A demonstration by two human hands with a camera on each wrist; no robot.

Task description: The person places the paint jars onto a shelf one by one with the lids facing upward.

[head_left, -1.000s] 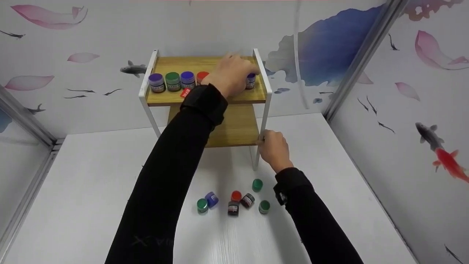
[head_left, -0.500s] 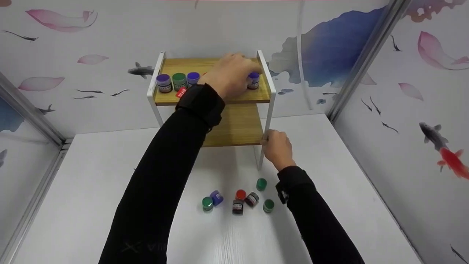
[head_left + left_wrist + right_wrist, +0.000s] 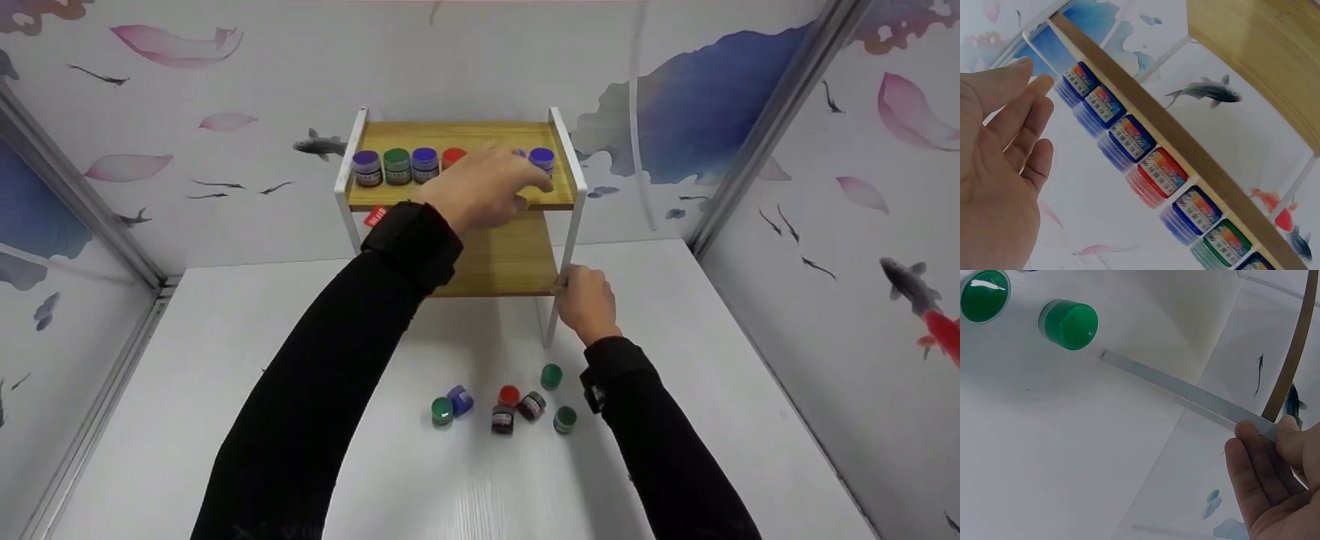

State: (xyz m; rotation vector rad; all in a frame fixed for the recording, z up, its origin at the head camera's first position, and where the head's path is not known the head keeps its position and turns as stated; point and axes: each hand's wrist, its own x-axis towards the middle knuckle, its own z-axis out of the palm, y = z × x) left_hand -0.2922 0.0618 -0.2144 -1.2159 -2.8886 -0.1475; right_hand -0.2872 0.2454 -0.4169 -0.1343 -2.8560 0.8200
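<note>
My left hand (image 3: 487, 187) hovers in front of the top shelf (image 3: 450, 135), holding nothing. The left wrist view shows its fingers loosely bent, apart from a row of paint jars on the shelf: a red-lidded jar (image 3: 1157, 177), a green-lidded jar (image 3: 1221, 244) and several blue-lidded ones, the farthest being a blue-lidded jar (image 3: 1078, 81) near the fingertips. In the head view this hand hides part of the row. My right hand (image 3: 587, 301) grips the white shelf leg (image 3: 1174, 385) between thumb and fingers, at the height of the lower board (image 3: 502, 262).
Several jars lie or stand on the white table (image 3: 360, 465) before the rack: a red-lidded jar (image 3: 509, 395), a dark jar (image 3: 503, 421), a blue jar (image 3: 460, 400) and green jars such as this green jar (image 3: 551, 376). A red tag (image 3: 375, 216) hangs at the shelf's front edge. Printed walls enclose the table.
My left hand has drawn back from the right end of the jar row, baring more of the blue-lidded jars there. The right hand keeps its hold on the leg. The head view has shifted left.
</note>
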